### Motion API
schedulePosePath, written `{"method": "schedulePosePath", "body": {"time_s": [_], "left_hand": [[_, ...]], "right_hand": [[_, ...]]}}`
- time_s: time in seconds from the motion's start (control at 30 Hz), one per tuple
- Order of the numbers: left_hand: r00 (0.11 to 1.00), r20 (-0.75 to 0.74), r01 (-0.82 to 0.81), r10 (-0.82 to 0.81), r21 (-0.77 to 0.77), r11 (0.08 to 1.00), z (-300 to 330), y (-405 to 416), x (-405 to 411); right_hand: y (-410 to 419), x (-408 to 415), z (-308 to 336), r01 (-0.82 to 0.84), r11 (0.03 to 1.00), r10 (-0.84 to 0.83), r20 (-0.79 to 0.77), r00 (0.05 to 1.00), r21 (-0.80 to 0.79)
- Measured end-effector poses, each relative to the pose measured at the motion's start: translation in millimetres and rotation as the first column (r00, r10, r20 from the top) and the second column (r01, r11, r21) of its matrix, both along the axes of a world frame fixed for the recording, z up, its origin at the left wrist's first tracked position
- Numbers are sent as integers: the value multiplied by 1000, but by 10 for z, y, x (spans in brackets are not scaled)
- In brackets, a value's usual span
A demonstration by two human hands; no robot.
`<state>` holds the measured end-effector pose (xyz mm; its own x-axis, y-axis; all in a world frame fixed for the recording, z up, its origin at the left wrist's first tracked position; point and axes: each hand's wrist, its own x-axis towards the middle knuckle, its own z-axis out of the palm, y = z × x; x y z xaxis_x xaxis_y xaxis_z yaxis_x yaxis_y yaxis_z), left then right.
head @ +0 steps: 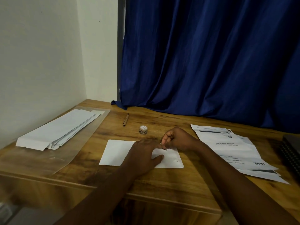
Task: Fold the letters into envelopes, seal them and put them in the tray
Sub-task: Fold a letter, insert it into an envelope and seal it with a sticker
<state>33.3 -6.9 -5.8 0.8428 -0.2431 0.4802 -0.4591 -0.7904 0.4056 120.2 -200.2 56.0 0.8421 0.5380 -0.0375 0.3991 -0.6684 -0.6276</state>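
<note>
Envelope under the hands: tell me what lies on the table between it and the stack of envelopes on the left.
Nothing visible does. The envelope, pressed by the left hand while the right hand pinches something small at its top edge, has only bare table and a clear plastic sheet toward the stack. The pen and sticker roll lie farther back.

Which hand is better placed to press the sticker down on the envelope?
The right hand: it already pinches a small piece at the envelope top edge. The left hand lies flat on the envelope, steadying it.
</note>
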Motion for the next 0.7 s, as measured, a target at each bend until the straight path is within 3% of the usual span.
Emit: {"method": "schedulePosePath", "body": {"time_s": [0.43, 0.7], "left_hand": [[999, -44, 0, 1, 23, 1000, 0, -3, -32], [998, -62, -3, 5, 30, 1000, -9, 3, -10]], "right_hand": [[11, 19, -68, 10, 1000, -10, -12, 1000, 18], [-85, 156, -219, 174, 983, -174, -11, 985, 57]]}}
